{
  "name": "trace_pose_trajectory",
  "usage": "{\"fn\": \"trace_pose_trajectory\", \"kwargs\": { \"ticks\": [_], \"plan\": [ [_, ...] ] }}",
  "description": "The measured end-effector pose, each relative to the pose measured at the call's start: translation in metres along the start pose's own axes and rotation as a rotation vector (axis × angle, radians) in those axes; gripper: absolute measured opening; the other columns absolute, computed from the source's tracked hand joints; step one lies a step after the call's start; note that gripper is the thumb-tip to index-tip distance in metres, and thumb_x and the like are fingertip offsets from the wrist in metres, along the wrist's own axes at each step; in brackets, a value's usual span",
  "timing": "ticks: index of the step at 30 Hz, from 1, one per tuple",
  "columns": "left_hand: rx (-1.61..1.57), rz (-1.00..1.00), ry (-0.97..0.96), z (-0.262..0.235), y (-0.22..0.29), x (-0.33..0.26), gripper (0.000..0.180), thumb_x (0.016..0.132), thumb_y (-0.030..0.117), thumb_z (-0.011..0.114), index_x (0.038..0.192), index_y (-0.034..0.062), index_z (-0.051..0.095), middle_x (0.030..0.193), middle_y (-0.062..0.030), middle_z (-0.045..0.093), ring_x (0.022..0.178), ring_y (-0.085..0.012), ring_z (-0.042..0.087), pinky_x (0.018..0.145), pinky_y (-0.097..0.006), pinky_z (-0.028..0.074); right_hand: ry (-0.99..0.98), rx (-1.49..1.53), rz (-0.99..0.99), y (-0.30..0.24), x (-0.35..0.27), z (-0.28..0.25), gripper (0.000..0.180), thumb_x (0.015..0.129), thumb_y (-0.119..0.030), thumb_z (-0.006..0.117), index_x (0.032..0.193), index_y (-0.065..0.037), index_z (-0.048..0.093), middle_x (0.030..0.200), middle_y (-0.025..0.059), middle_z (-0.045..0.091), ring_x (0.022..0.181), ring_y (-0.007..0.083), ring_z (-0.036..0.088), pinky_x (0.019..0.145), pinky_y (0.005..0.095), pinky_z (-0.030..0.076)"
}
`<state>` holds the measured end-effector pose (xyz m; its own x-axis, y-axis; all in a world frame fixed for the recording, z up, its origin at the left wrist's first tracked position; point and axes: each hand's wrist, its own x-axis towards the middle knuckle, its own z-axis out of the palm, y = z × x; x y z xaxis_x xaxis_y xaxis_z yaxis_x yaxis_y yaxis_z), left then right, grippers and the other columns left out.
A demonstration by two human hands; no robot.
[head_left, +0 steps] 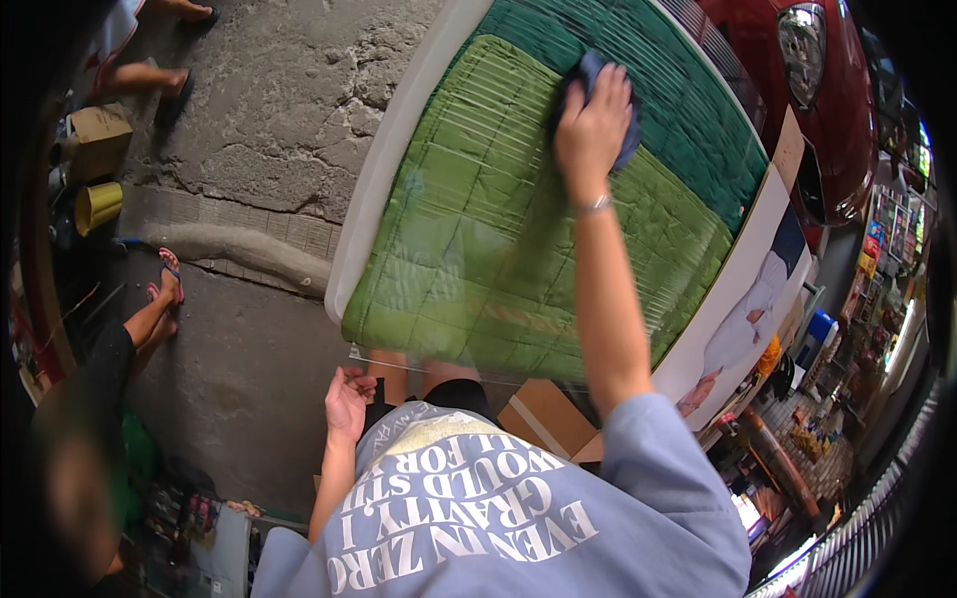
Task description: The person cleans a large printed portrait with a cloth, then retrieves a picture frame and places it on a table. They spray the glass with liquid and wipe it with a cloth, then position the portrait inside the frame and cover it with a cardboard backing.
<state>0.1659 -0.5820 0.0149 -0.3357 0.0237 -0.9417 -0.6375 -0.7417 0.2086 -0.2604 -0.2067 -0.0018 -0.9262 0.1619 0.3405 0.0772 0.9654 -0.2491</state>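
Observation:
A dark blue cloth (630, 146) is bunched under my right hand (590, 125), whose fingers press it down. Beneath it lies a clear, glossy sheet (478, 269) that throws back reflections. Through the sheet show a light green quilted pad (449, 179) and a darker green quilted pad (678, 100). My right arm reaches out across the sheet. Beside the sheet's near left corner, low by my leg, is my left hand (349, 401); its fingers are loosely bent and apart, with nothing visible in them.
A white rim (384, 159) borders the pads on the left. A printed board (748, 289) leans at the right, below a red motor vehicle (832, 90). Cardboard (553, 417) lies near my legs. Other people's legs (150, 314) and a yellow bucket (98, 206) are at left.

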Motion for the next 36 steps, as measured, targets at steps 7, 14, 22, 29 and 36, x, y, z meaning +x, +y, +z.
{"fn": "trace_pose_trajectory", "kwargs": {
  "ticks": [7, 14, 22, 29, 36],
  "plan": [
    [-0.196, -0.034, -0.063, 0.049, -0.022, -0.015, 0.039, 0.106, 0.04, 0.051, 0.113, 0.0047, 0.065, 0.104, -0.0172, 0.073, 0.105, -0.0284, 0.067, 0.092, -0.042, 0.049, -0.029, -0.194, -0.005, 0.091, 0.218, 0.079, 0.061, 0.104, -0.04, 0.044, 0.154, -0.004, 0.043, 0.157, 0.0226, 0.043, 0.146, 0.0364, 0.04, 0.121, 0.0441, 0.031],
    [-0.326, 0.048, -0.183, 0.081, -0.025, -0.011, 0.042, 0.105, 0.042, 0.048, 0.11, 0.0039, 0.066, 0.105, -0.0205, 0.073, 0.106, -0.0346, 0.067, 0.093, -0.048, 0.049, -0.087, -0.017, -0.24, 0.134, 0.325, 0.111, 0.05, 0.106, -0.028, 0.046, 0.148, -0.001, 0.049, 0.153, 0.0239, 0.048, 0.144, 0.0391, 0.042, 0.121, 0.0433, 0.033],
    [-0.383, 0.013, -0.165, 0.076, -0.024, -0.006, 0.046, 0.107, 0.046, 0.045, 0.107, 0.0048, 0.066, 0.099, -0.0197, 0.075, 0.103, -0.0366, 0.069, 0.091, -0.049, 0.05, -0.46, 0.079, -0.799, 0.016, 0.045, -0.013, 0.073, 0.088, -0.024, 0.07, 0.155, -0.013, 0.044, 0.165, 0.0117, 0.036, 0.152, 0.0351, 0.033, 0.125, 0.0501, 0.024],
    [-0.446, 0.019, -0.098, 0.071, -0.021, 0.005, 0.043, 0.102, 0.049, 0.052, 0.105, 0.0084, 0.066, 0.096, -0.0082, 0.069, 0.096, -0.0298, 0.067, 0.09, -0.047, 0.049, -0.604, 0.121, -0.454, -0.138, -0.296, -0.133, 0.076, 0.086, -0.035, 0.07, 0.153, -0.008, 0.048, 0.163, 0.0133, 0.04, 0.152, 0.0321, 0.033, 0.122, 0.0502, 0.025],
    [-0.367, 0.024, -0.125, 0.081, -0.016, -0.003, 0.05, 0.104, 0.052, 0.047, 0.1, 0.005, 0.065, 0.098, -0.0137, 0.07, 0.098, -0.0355, 0.066, 0.091, -0.046, 0.048, -0.305, 0.154, -0.104, -0.084, -0.093, -0.043, 0.071, 0.094, -0.028, 0.064, 0.156, -0.002, 0.039, 0.163, 0.022, 0.036, 0.149, 0.0425, 0.035, 0.123, 0.0558, 0.022]
  ]
}}
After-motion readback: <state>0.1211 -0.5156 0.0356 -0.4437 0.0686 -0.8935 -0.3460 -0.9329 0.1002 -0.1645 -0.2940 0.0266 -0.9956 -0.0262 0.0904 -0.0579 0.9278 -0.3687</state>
